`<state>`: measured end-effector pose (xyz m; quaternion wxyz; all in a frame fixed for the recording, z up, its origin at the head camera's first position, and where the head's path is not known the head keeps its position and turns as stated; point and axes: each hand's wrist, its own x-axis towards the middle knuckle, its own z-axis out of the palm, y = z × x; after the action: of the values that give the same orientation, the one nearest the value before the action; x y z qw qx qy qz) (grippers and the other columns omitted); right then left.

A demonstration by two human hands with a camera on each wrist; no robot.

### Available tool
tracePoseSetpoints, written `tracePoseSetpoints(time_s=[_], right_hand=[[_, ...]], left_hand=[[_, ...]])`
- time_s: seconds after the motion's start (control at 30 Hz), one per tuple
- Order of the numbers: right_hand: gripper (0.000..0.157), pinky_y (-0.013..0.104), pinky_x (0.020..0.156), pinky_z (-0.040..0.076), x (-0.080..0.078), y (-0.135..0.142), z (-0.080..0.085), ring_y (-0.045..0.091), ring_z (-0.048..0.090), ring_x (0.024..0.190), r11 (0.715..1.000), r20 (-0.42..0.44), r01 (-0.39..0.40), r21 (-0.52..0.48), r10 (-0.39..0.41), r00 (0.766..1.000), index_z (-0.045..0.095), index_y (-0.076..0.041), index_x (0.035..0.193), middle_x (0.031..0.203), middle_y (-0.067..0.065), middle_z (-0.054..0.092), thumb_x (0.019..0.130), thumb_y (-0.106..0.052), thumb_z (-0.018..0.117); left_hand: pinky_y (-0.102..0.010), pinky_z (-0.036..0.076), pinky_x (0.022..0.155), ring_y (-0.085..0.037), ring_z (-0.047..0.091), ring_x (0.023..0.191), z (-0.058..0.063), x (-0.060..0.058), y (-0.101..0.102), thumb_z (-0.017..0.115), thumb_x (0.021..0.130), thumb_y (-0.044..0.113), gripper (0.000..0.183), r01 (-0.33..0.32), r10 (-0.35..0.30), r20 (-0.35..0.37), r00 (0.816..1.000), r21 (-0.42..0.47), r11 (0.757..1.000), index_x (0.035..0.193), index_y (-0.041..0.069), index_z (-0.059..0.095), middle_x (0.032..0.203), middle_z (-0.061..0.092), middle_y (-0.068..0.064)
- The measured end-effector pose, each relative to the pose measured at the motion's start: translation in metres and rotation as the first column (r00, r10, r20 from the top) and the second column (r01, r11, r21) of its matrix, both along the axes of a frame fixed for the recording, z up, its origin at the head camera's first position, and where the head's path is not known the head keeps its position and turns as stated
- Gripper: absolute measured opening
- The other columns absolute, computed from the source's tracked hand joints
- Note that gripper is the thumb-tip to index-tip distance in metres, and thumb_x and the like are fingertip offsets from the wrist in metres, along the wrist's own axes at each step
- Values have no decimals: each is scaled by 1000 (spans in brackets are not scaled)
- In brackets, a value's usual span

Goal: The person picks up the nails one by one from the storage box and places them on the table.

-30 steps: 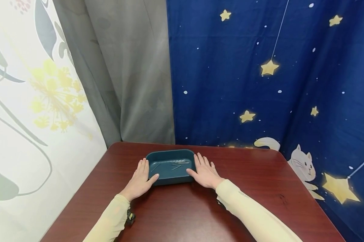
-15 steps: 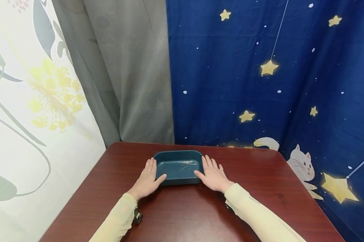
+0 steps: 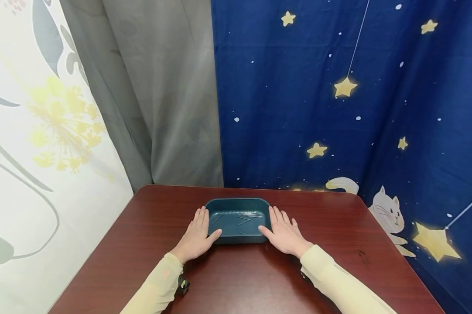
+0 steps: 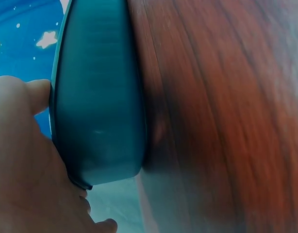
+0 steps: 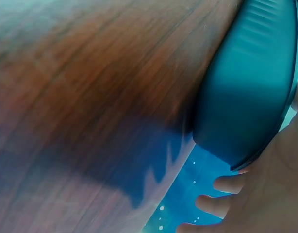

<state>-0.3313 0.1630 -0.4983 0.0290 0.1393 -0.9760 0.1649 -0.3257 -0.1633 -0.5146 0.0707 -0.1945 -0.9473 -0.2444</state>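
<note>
Tray [image 3: 237,240] slid rightward on table [image 3: 244,279], blue curtain [image 3: 275,100] behind

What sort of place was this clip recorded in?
Probably a curtained-off indoor corner: a round-cornered, reddish-brown, wood-grain table stands before a grey fabric curtain and a dark-blue, star-printed fabric curtain.

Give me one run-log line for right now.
teal tray: on reddish-brown table, thin sticks inside | left hand: touching its left end | right hand: touching its right end
</note>
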Motion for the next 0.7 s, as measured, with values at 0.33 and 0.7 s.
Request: tracePoseSetpoints(time_s=[0.33,0.7], right_hand=[[89,70,111,18,10,13,-2,42,21,149,1000,-18,19,12,-19,1000,17,-7,162,165,15,20,99,-65,43],[90,71,109,21,23,21,-2,43,25,147,999,-48,37,13,-36,998,22,-5,160,163,17,27,99,-66,44]], left_hand=[[-60,19,116,-36,3,153,2,9,14,43,100,64,95,-19,20,8,1000,-40,999,158,-5,14,167,3,-18],[-62,20,115,-37,5,153,2,16,23,46,99,63,95,-4,4,-5,1000,-35,999,158,-7,17,167,6,-19]])
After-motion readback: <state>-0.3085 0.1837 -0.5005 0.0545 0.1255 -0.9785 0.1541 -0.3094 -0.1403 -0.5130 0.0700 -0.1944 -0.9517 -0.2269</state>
